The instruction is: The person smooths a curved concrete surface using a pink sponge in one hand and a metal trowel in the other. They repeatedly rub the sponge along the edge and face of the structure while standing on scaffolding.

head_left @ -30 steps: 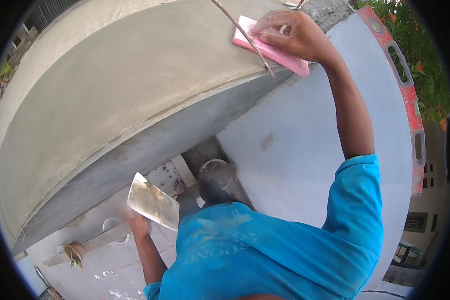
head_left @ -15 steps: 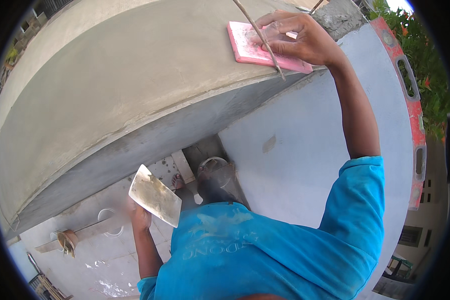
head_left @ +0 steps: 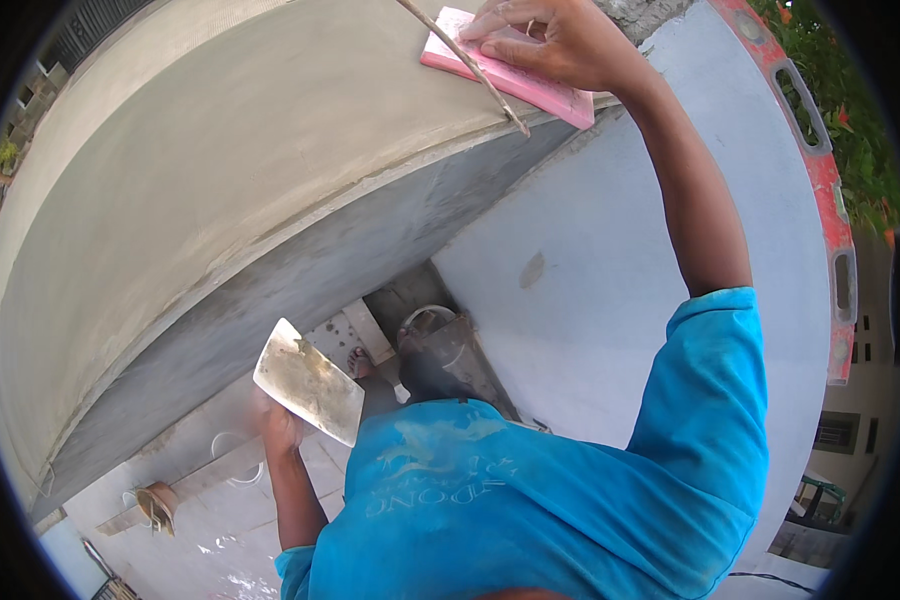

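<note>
Fingers (head_left: 505,22) of the right hand (head_left: 575,45) bend over a pink float (head_left: 510,75) at the top of the frame, thumb on its upper face; the hand is gripping it, though the hold is partly hidden beneath the fingers. A thin stick (head_left: 470,68) slants across the view of the float. The float lies over beige plaster (head_left: 200,150), its right end at the plaster's edge.

At lower left of centre, the left hand (head_left: 282,428) grips a pale board (head_left: 312,385), tilted, with grey-brown smears on its face; those fingers are blurred.

Between the arms, a blue shirt (head_left: 590,490) fills the lower middle. Above its collar, a foot (head_left: 359,362) and the rim of a bucket (head_left: 426,312) show.

Grey wall (head_left: 310,265) runs diagonally below the plaster, meeting a pale blue wall (head_left: 590,260) right of centre. At lower left, a plank (head_left: 192,480) lies along the tiled floor (head_left: 245,540), near a brown pot (head_left: 156,503).

Along the right rim curves a red level (head_left: 823,188), with leaves (head_left: 860,150) and orange flowers beyond.
</note>
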Action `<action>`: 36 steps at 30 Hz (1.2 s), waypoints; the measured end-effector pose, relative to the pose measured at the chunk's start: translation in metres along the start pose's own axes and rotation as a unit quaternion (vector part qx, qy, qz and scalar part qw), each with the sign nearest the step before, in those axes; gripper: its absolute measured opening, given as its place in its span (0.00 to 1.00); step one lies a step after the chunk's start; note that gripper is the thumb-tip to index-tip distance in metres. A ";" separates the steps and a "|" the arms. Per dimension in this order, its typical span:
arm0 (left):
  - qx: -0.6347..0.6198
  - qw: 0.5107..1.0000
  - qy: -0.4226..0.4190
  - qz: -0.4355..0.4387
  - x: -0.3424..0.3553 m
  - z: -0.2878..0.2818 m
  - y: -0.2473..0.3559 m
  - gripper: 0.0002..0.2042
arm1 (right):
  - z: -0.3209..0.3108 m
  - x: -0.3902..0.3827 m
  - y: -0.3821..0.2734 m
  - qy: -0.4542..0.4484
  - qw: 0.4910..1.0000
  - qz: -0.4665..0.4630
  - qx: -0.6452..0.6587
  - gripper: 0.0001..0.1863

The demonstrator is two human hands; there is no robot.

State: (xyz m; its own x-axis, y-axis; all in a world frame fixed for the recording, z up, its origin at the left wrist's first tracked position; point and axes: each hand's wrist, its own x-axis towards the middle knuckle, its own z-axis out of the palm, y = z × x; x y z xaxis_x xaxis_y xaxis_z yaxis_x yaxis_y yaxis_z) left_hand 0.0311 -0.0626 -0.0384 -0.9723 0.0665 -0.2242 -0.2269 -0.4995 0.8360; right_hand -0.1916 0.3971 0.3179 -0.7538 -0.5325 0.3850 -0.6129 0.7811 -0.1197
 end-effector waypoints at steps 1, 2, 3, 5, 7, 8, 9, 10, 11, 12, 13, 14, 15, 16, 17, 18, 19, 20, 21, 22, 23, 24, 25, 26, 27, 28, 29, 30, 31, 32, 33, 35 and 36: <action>-0.017 1.000 -0.017 -0.010 0.001 0.001 0.001 0.21 | -0.019 -0.035 -0.009 -0.054 0.998 0.037 0.001 0.12; 0.012 1.000 -0.007 -0.010 0.002 0.004 0.003 0.22 | -0.036 -0.067 -0.014 -0.067 0.994 0.086 -0.002 0.11; 0.024 1.000 -0.006 -0.009 0.002 0.006 0.005 0.23 | -0.053 -0.098 -0.018 -0.074 0.993 0.092 0.000 0.11; 0.031 0.999 -0.024 0.002 0.003 0.013 0.010 0.26 | -0.081 -0.160 -0.035 -0.097 0.973 0.207 -0.017 0.11; 0.007 0.997 -0.076 0.013 0.005 0.021 0.015 0.32 | -0.093 -0.202 -0.066 -0.058 0.952 0.299 0.005 0.15; 0.012 0.997 -0.074 0.020 0.006 0.025 0.017 0.34 | -0.087 -0.215 -0.087 0.003 0.951 0.303 0.062 0.15; 0.008 0.996 -0.089 0.022 0.009 0.029 0.020 0.35 | -0.077 -0.222 -0.110 0.080 0.950 0.267 0.140 0.16; -0.009 0.991 -0.124 0.043 0.012 0.033 0.023 0.37 | -0.060 -0.222 -0.129 0.106 0.940 0.282 0.162 0.17; -0.009 0.989 -0.140 0.047 0.016 0.036 0.026 0.39 | -0.040 -0.218 -0.148 0.137 0.940 0.224 0.219 0.17; -0.003 0.987 -0.151 0.053 0.020 0.039 0.029 0.38 | -0.016 -0.211 -0.166 0.148 0.937 0.218 0.230 0.18; 0.005 0.983 -0.173 0.065 0.024 0.041 0.031 0.36 | 0.011 -0.204 -0.183 0.153 0.917 0.285 0.234 0.18; -0.018 0.975 -0.203 0.093 0.027 0.042 0.035 0.35 | 0.035 -0.195 -0.196 0.140 0.924 0.295 0.202 0.18; 0.004 0.973 -0.216 0.079 0.030 0.043 0.035 0.33 | 0.061 -0.186 -0.208 0.119 0.933 0.286 0.184 0.18; -0.009 0.962 -0.256 0.093 0.036 0.043 0.043 0.32 | 0.085 -0.183 -0.231 0.125 0.923 0.310 0.189 0.18; -0.036 0.955 -0.271 0.115 0.038 0.043 0.045 0.31 | 0.106 -0.177 -0.244 0.115 0.929 0.296 0.189 0.19; -0.003 0.954 -0.283 0.095 0.041 0.042 0.047 0.31 | 0.123 -0.172 -0.248 0.108 0.937 0.275 0.184 0.19; 0.005 0.958 -0.279 0.073 0.044 0.043 0.049 0.30 | 0.137 -0.166 -0.252 0.089 0.944 0.269 0.167 0.19; 0.020 0.955 -0.283 0.087 0.046 0.042 0.049 0.30 | 0.150 -0.161 -0.257 0.100 0.944 0.251 0.187 0.19; -0.013 0.944 -0.312 0.106 0.049 0.043 0.050 0.30 | 0.159 -0.155 -0.259 0.100 0.943 0.248 0.197 0.19; -0.023 0.942 -0.318 0.104 0.052 0.042 0.049 0.29 | 0.168 -0.149 -0.261 0.084 0.943 0.251 0.201 0.19; -0.032 0.940 -0.324 0.103 0.054 0.044 0.050 0.29 | 0.172 -0.142 -0.261 0.094 0.944 0.238 0.206 0.18; -0.022 0.939 -0.326 0.104 0.055 0.044 0.049 0.29 | 0.177 -0.135 -0.261 0.088 0.946 0.230 0.209 0.18; -0.012 0.939 -0.327 0.104 0.056 0.045 0.051 0.29 | 0.179 -0.128 -0.261 0.087 0.948 0.218 0.216 0.18; -0.006 0.937 -0.329 0.113 0.057 0.046 0.051 0.29 | 0.180 -0.123 -0.261 0.079 0.947 0.217 0.222 0.17; 0.000 0.941 -0.325 0.097 0.056 0.048 0.052 0.29 | 0.180 -0.119 -0.261 0.069 0.949 0.217 0.218 0.17; 0.001 0.942 -0.322 0.090 0.056 0.049 0.053 0.29 | 0.180 -0.118 -0.260 0.058 0.951 0.214 0.217 0.17; 0.005 0.940 -0.328 0.089 0.055 0.051 0.053 0.28 | 0.180 -0.118 -0.259 0.030 0.950 0.224 0.214 0.17; 0.006 0.944 -0.319 0.086 0.054 0.052 0.054 0.28 | 0.179 -0.121 -0.256 0.023 0.953 0.212 0.217 0.18; 0.011 0.944 -0.317 0.089 0.053 0.053 0.054 0.28 | 0.178 -0.127 -0.253 -0.003 0.953 0.210 0.218 0.19; 0.017 0.948 -0.307 0.084 0.051 0.054 0.054 0.28 | 0.177 -0.134 -0.249 -0.028 0.953 0.210 0.218 0.20; 0.011 0.945 -0.307 0.113 0.051 0.055 0.053 0.28 | 0.175 -0.142 -0.243 -0.053 0.952 0.193 0.233 0.19; 0.006 0.950 -0.282 0.135 0.050 0.055 0.050 0.29 | 0.169 -0.159 -0.229 -0.098 0.947 0.164 0.257 0.15; -0.002 0.948 -0.280 0.153 0.049 0.055 0.047 0.30 | 0.164 -0.168 -0.222 -0.093 0.928 0.176 0.315 0.15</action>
State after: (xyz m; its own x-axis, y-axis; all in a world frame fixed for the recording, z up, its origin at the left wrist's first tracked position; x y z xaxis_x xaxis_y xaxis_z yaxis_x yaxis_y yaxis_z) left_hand -0.0305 -0.0358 0.0175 -0.8703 0.3658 0.3299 0.0691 -0.5724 0.8171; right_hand 0.0327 0.2596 0.1300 -0.9254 -0.3739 0.0623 -0.2937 0.6032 -0.7416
